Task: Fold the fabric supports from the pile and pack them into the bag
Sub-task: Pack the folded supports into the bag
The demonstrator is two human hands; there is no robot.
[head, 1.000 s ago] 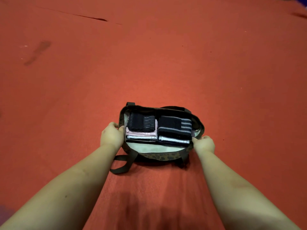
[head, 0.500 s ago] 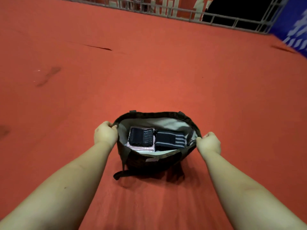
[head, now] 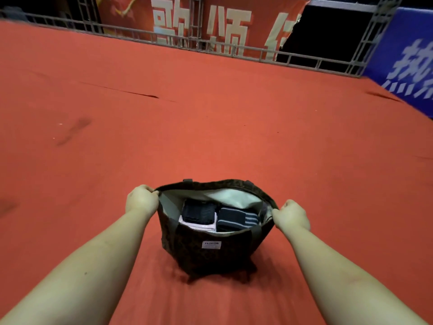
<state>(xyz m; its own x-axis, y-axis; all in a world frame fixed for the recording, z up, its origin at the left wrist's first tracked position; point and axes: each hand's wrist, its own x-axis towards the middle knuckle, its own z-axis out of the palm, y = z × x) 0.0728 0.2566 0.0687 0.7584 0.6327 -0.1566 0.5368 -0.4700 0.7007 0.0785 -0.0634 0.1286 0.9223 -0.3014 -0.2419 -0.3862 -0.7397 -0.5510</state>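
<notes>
Head view: two hands, left hand (head: 142, 199) and right hand (head: 291, 216), grip one bag (head: 210, 256); perhaps two stacks (head: 220, 216).

floor: red carpet (head: 210, 118) | back: metal railing (head: 234, 49), red banner (head: 210, 17) | right: blue banner (head: 412, 55)

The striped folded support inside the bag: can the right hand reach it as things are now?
Probably yes, once free. The bag mouth is open with nothing above the striped support, but the right hand grips the rim and must release it.

A dark leopard-print fabric bag (head: 210, 254) is held open between the left hand (head: 141, 200) and right hand (head: 291, 215), each gripping a rim end. Folded black, striped and pink fabric supports (head: 210, 218) are seen stacked inside, between the hands, on red carpet (head: 210, 125).
</notes>
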